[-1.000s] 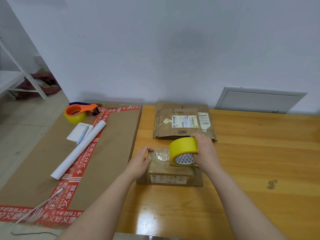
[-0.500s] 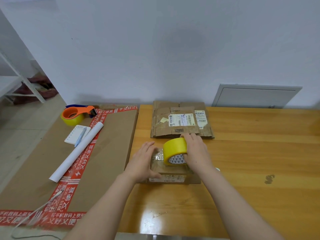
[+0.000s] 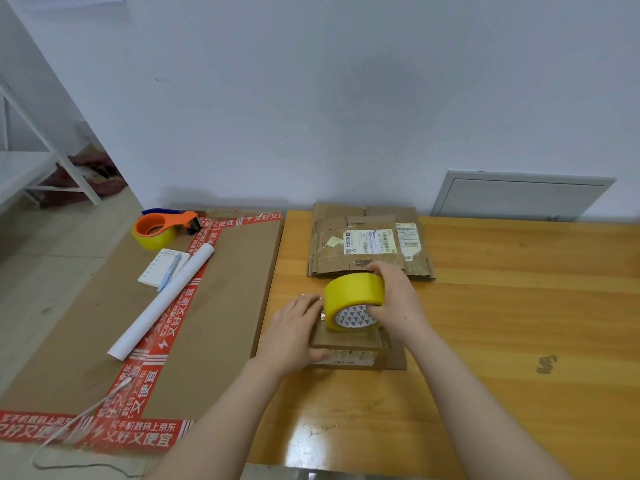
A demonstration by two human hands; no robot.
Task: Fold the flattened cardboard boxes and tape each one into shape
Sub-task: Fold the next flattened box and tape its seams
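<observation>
The left hand (image 3: 294, 336) has slid from the left edge of the small box (image 3: 353, 355) onto its top. The wooden surface (image 3: 519, 323) carries the work. The stack of flattened boxes (image 3: 367, 244) lies at 12 o'clock of the hands, probably waiting its turn. The small box sits folded under both hands. The left hand, fingers straight, presses the top at 9 o'clock, likely to keep the flaps down. At 3 o'clock the right hand (image 3: 398, 306) curls round the yellow tape roll (image 3: 353, 296), held on edge over the top, seemingly to lay a strip.
</observation>
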